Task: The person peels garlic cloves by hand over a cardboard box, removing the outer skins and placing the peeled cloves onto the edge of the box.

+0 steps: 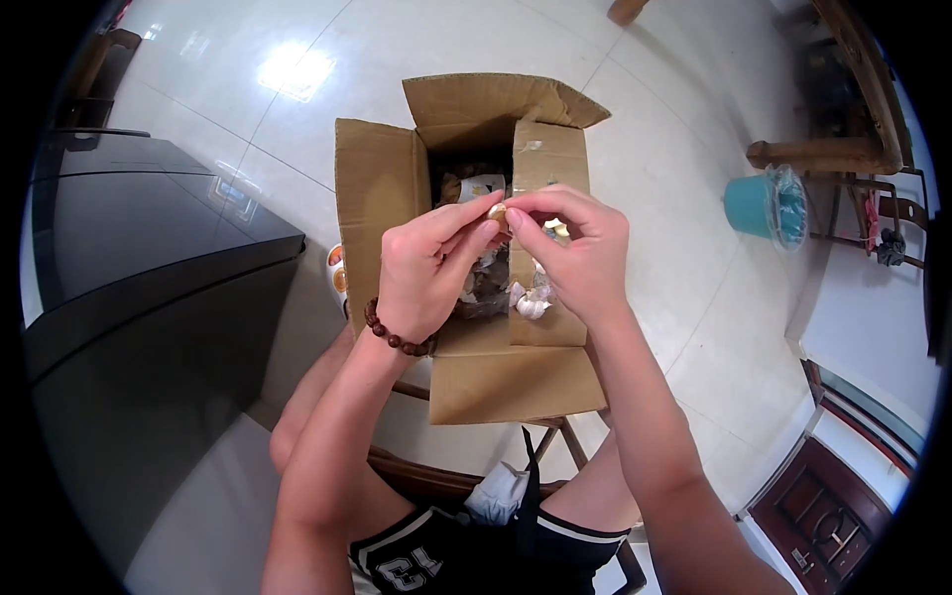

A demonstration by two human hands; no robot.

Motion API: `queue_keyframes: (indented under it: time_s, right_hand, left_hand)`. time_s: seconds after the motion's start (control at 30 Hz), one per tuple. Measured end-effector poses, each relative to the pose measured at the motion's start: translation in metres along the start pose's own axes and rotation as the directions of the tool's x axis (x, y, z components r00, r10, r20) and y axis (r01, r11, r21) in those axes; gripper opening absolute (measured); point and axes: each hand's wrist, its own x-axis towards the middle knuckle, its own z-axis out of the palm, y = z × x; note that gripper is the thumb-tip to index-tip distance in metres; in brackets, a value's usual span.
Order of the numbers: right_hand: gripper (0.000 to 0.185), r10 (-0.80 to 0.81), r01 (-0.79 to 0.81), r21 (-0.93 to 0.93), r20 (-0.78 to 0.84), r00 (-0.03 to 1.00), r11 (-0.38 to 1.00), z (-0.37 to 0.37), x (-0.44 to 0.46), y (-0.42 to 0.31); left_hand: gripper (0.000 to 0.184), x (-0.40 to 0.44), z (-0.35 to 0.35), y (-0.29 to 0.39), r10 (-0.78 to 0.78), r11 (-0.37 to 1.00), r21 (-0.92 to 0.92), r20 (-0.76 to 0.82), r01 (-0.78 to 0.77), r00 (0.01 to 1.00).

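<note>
Both hands meet over an open cardboard box (511,389). My left hand (421,260), with a brown bead bracelet (395,342) at its wrist, pinches a small garlic clove (498,211). The fingertips of my right hand (580,248) are pressed together at the clove's right side. Garlic pieces (533,305) lie on the box's right inner flap, just below my right hand. Inside the box are dark and light scraps (484,286), partly hidden by my hands.
A dark grey cabinet-like block (169,258) stands at the left. On the right are a teal bin (756,206) with a plastic liner and a wooden piece of furniture (828,156). The box rests near my knees, above a tiled floor (684,119).
</note>
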Motion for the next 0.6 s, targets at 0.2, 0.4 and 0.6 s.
queue_keyframes:
  time_s: [0.2,0.4,0.6]
  right_hand:
    - [0.013,-0.197,0.198,-0.104,0.014,0.98,0.975,-0.0005,0.0016,-0.0037]
    - [0.009,-0.264,0.263,-0.126,0.003,0.964,0.957,0.0003,0.0033,-0.0062]
    - [0.01,-0.329,0.335,-0.182,0.06,0.942,0.925,-0.0036,0.0048,-0.0036]
  left_hand:
    - [0.026,-0.0001,0.001,0.0049,-0.124,0.955,-0.27,0.005,0.121,0.992]
    - [0.026,0.0004,-0.0046,0.0094,-0.153,0.921,-0.357,0.04,0.157,0.987]
    - [0.027,0.0013,-0.0083,0.0047,-0.119,0.95,-0.282,0.078,0.137,0.99]
